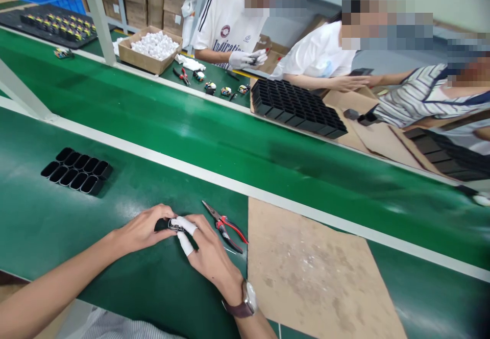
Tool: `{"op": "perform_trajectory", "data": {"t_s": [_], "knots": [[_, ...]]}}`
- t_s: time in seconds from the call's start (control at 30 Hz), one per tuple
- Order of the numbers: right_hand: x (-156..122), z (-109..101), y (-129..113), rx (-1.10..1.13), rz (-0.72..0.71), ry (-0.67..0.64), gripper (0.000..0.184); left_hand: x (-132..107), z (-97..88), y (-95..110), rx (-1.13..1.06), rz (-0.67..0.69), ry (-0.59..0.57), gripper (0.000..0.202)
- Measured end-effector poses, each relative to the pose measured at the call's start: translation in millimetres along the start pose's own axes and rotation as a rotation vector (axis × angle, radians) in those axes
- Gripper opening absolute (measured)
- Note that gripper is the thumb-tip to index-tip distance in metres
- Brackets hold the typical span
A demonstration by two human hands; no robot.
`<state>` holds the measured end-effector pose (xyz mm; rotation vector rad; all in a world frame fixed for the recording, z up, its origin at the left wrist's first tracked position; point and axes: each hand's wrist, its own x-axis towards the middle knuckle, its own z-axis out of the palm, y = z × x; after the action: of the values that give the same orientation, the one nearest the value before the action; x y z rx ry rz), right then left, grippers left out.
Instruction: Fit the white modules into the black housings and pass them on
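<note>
A black case is pinched in the closed fingers of the left hand; white-covered fingers of the right hand are bent at its end, their grip and its inside obscured.

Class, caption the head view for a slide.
Bare left hand holds small black case, white-finger-covered right hand at its end, red-handled pliers nearby.
</note>
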<state>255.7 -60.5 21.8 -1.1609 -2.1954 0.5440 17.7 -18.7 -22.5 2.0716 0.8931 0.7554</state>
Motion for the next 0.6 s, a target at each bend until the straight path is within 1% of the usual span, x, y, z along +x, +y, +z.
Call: {"op": "perform_trajectory", "data": {"t_s": [0.07, 0.13, 0.23, 0.3, 0.4, 0.5, 0.53, 0.6], "knots": [[-4.5, -0.4, 2.8, 0.078, 0.038, 0.091, 0.038, 0.0, 0.0, -0.5, -0.005, -0.01, -0.013, 0.032], [-9.3, 0.3, 4.1, 0.09, 0.046, 0.136, 0.038, 0.1, -0.1, -0.8, -0.01, -0.01, -0.023, 0.032], [-13.4, 2.5, 2.9, 0.032, 0.005, 0.128, 0.038, 0.4, 0.0, -1.5, -0.013, -0.006, -0.017, 0.032], [-14.2, 3.2, 1.0, -0.026, -0.015, 0.1, 0.04, 0.7, 0.0, -1.9, -0.013, -0.003, -0.016, 0.032], [-15.8, 1.6, -1.7, -0.019, 0.009, 0.072, 0.041, 1.6, -0.6, -1.6, -0.01, 0.012, -0.022, 0.03], [-19.7, -0.1, -3.0, 0.06, 0.071, 0.144, 0.041, 2.2, -1.5, -0.3, 0.004, 0.037, -0.018, 0.029], [-21.1, 0.1, -3.2, 0.066, 0.079, 0.164, 0.04, 2.2, -1.6, 0.0, 0.014, 0.044, -0.018, 0.029], [-22.7, 1.8, -3.5, 0.034, 0.06, 0.163, 0.038, 2.0, -1.4, 0.4, 0.041, 0.049, -0.018, 0.027]]}}
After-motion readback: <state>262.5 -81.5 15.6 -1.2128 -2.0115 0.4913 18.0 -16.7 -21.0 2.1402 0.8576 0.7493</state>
